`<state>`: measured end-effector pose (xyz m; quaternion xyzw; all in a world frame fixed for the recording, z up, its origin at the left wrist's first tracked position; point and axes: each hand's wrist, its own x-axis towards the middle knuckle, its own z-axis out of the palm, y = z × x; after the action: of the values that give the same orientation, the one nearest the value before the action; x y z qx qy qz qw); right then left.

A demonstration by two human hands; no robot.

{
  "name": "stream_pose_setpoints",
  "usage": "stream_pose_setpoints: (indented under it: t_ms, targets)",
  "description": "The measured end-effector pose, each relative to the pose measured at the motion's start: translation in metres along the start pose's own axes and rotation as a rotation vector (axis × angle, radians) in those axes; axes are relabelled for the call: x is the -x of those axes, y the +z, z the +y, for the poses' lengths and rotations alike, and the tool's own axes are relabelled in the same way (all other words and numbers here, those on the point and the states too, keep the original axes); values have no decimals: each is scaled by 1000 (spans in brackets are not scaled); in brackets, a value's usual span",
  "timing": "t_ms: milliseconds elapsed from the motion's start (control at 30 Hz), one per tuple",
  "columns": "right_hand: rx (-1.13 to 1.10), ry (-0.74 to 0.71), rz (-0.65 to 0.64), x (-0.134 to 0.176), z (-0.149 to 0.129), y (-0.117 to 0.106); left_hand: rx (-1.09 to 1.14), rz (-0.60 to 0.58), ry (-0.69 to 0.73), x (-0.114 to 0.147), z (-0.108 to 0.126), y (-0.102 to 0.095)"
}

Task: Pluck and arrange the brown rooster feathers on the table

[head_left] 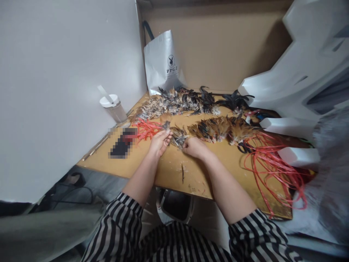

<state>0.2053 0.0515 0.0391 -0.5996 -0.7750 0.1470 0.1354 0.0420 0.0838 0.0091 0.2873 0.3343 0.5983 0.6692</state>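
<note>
My left hand [160,142] pinches a small bunch of brown feathers [165,119] by its quills, tips pointing up and away from me. My right hand [195,147] is curled, its fingertips pinching at the edge of a small loose pile of feathers [178,137] on the table. Exactly how many feathers it grips is hidden. Red plastic strips [147,129] lie just left of the bunch. To the right of the pile runs a row of golden-brown feather bunches [220,128].
Behind lies a long heap of mottled feathers [177,102], with a silver bag [160,62] at the back. A lidded cup [114,109] stands at left. Black-handled scissors [244,147] and long red strips [275,167] lie at right on the yellow table [169,171].
</note>
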Motion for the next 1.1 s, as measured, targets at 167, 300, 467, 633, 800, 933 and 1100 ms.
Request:
stream_pose_setpoints:
  t_ms: [167,300,467,633,800,933,1100]
  targets:
    - [-110,-25,-128,-2,4,-5,-8,-25,-21,2,1,2]
    - [-679,72,-119,-5,6,-11,-13,-49,-27,0,-1,-1]
    - [-1222,180,83,-11,1,-5,-98,-130,-130,2,-7,-1]
    - [-1317,186,160,-15,-1,6,-195,-211,-208,6,-10,2]
    - [-1292,180,215,-14,-4,8,-219,-244,-219,7,-11,2]
    - [-1287,177,219,-15,-5,11,-233,-261,-219,6,-12,2]
    - [-1322,182,209,-17,-3,15,-236,-253,-224,8,-11,3]
